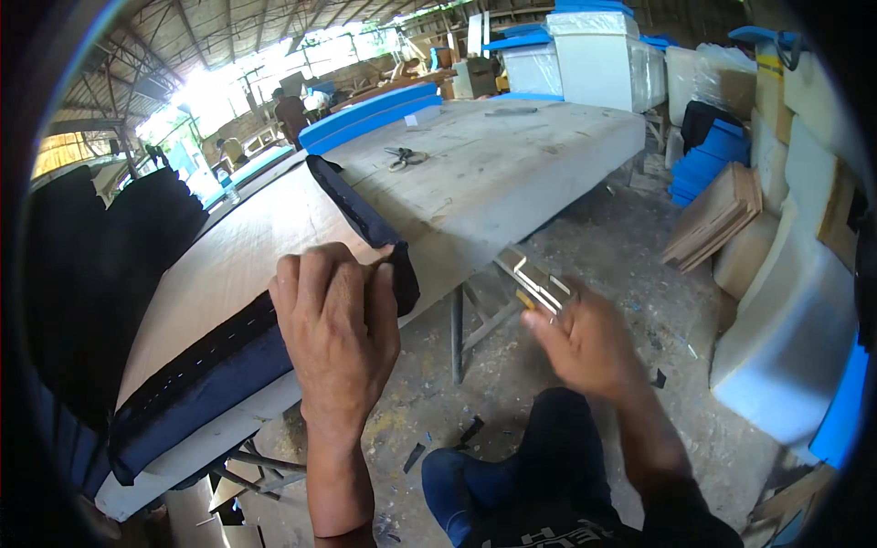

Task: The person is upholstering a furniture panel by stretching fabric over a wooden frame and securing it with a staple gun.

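The left hand [333, 324] is closed on the dark fabric [203, 365] at the near corner of a pale wooden panel [237, 251], fingers curled down over the folded edge, most of the fingertips hidden. The right hand [589, 342], somewhat blurred, is wrapped around a silver staple gun [541, 288], held to the right of the left hand's grip and apart from the fabric, out past the table's edge.

Left of the left hand's grip, the fabric is folded onto the panel along its near edge, with a row of small bright staples [215, 349] in it. Ahead of that grip, the fabric runs away along the panel's right-hand edge as a loose, raised fold. Below the staple gun are the person's legs [562, 447], and dark scraps [472, 429] lie on the floor [402, 411] between the two forearms.

Under the panel and stretching beyond the grip is a pale-covered table [521, 155]. Scissors [402, 158] lie on it, ahead of the left hand and to its right; farther on, blue foam strips [370, 121] rest there. Well to the right of the staple gun lean some stacked boards [717, 217], near blue foam pieces [708, 163]. Farthest from the grip, another person [290, 117] appears beyond the table.
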`<state>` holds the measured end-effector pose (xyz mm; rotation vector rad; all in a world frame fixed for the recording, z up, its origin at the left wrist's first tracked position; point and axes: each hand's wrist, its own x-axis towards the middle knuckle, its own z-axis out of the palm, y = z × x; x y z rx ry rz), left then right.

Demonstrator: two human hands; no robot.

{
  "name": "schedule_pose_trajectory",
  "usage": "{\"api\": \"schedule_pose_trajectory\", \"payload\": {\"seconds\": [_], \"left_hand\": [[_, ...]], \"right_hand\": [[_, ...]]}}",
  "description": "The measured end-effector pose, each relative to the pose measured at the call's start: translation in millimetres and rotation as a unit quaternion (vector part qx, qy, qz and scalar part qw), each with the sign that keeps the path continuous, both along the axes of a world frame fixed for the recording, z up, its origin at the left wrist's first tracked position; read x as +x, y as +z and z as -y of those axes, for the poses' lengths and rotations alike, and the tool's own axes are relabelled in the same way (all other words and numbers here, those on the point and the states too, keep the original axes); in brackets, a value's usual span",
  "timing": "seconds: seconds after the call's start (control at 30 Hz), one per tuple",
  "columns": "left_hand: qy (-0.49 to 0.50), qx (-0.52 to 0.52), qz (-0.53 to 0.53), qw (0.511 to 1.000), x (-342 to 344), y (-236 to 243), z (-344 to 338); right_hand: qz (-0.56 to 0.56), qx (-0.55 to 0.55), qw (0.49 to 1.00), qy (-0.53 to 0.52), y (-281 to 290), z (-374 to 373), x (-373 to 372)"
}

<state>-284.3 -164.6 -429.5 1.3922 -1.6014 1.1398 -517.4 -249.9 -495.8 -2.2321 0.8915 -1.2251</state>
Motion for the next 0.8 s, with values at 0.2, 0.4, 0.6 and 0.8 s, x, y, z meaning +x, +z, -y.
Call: {"api": "schedule_pose_trajectory", "payload": {"seconds": [0.2,0.4,0.6,0.8], "left_hand": [[-0.015,0.039,0.025,0.999,0,2,-12],[-0.067,0.034,-0.006,0.997,3,-4,-20],[-0.066,-0.026,0.037,0.997,-4,-13,-31],[-0.033,-0.023,-0.01,0.999,-17,-25,-27]], "right_hand": [[-0.27,-0.3,0.911,-0.091,68,130,16],[-0.414,-0.273,0.855,-0.153,105,249,84],[-0.003,-0.292,0.955,0.045,87,204,82],[0.279,-0.149,0.923,0.221,-14,78,78]]}}
